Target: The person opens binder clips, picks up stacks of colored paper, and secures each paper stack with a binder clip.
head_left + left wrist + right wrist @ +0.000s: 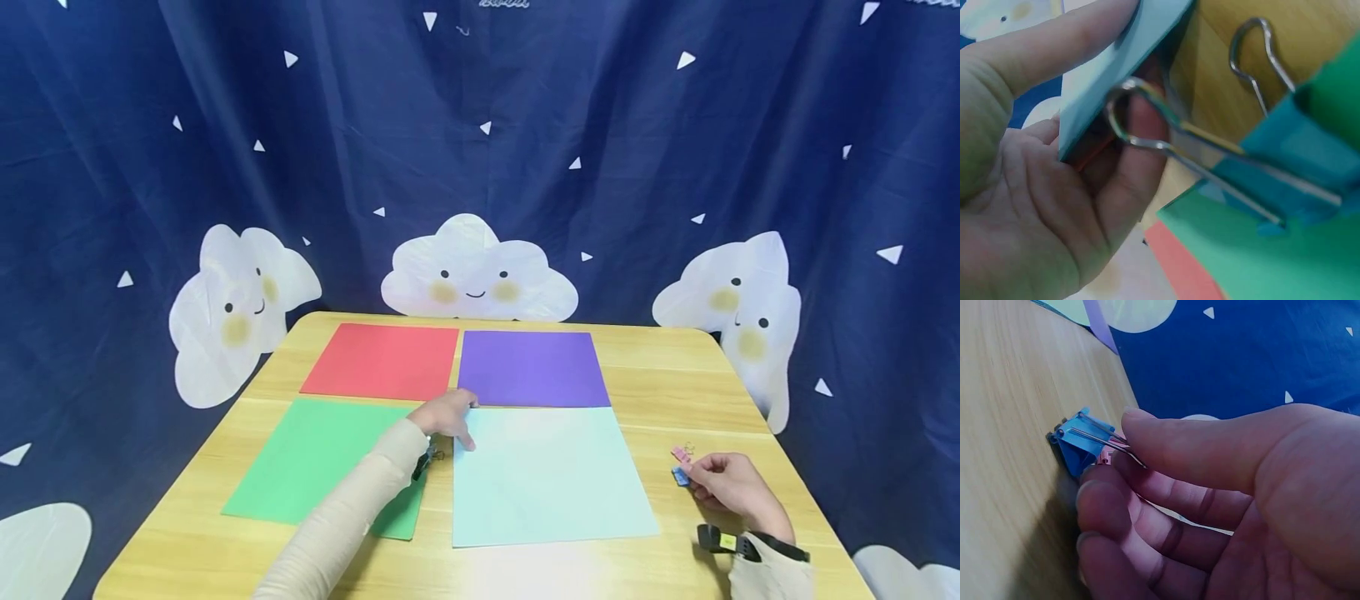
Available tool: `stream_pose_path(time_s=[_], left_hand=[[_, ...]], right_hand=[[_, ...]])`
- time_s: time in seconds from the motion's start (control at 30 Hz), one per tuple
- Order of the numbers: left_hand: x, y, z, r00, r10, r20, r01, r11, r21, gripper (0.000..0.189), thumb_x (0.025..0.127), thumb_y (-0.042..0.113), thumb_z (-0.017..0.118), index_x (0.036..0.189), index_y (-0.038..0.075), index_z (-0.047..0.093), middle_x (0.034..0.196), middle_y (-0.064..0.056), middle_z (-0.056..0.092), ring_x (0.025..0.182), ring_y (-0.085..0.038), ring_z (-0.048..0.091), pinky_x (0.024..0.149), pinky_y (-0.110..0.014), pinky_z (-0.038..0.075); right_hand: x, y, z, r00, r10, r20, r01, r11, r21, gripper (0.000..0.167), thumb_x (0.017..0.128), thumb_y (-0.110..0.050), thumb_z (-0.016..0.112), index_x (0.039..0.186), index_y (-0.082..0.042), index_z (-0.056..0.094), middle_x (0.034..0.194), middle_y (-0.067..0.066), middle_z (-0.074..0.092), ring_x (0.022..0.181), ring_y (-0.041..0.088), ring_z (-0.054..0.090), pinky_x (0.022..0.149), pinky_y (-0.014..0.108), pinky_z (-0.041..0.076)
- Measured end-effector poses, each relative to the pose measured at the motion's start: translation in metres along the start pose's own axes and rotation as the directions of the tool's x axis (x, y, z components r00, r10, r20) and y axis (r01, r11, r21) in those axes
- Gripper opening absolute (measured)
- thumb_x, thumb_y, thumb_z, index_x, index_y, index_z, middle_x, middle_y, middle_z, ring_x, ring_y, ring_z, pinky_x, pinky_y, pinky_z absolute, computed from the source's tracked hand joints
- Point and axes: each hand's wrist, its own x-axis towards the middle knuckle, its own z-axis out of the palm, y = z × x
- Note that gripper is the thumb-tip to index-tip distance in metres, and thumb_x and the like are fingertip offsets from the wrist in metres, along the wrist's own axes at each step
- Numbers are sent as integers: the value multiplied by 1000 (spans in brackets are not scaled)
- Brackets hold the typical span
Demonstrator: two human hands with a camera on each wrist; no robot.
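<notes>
My left hand grips the upper left corner of the light blue paper; in the left wrist view its thumb lies over the paper and curled fingers pass beneath. Beside it, a blue binder clip with silver wire handles is clamped on the edge of the green paper. On the right of the table my right hand pinches the wire handles of another blue binder clip between thumb and forefinger. A pink binder clip lies close by, partly hidden behind the fingers in the right wrist view.
A red paper and a purple paper lie along the back of the wooden table. A dark blue curtain with clouds hangs behind and beside the table.
</notes>
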Motion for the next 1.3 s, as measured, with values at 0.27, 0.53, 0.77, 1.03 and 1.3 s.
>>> stream_pose_path(time_s=[0.27,0.53,0.77,1.03,1.3], left_hand=[[3,-19,-3,998,-55,-19,42,905,-423,46,75,10,91,109,-2,61,91,-10,66,50,-14,56,60,-27,57],[-1,-24,3,997,-47,61,73,808,-584,37,92,19,78,113,-3,57,74,1,50,57,-13,50,58,-27,56],[-7,-20,4,985,-20,169,131,724,-677,114,88,3,79,164,0,-5,99,-9,52,62,-13,59,64,-29,61],[-17,-26,3,988,15,154,106,658,-746,96,89,-6,72,162,-7,10,113,-15,68,103,-23,72,104,-41,58],[-24,-27,7,997,32,71,28,700,-714,72,96,0,66,155,-15,27,160,-35,34,137,-44,55,115,-51,48]], right_hand=[[2,0,0,1000,-11,-15,11,1000,9,28,103,-19,62,97,7,70,83,2,72,77,15,66,67,28,59],[2,-3,-2,999,0,-54,3,998,67,35,104,-28,64,103,6,70,89,1,72,81,12,68,71,26,62],[3,-3,0,998,-5,-63,11,995,101,46,101,-36,68,111,10,69,98,5,76,82,10,71,76,26,64],[2,-3,3,998,-50,-40,57,981,185,28,102,-14,66,109,13,68,99,8,78,84,9,73,77,25,64],[1,-3,4,998,-52,-42,59,982,179,31,102,-17,67,111,13,68,97,6,78,84,8,73,76,24,63]])
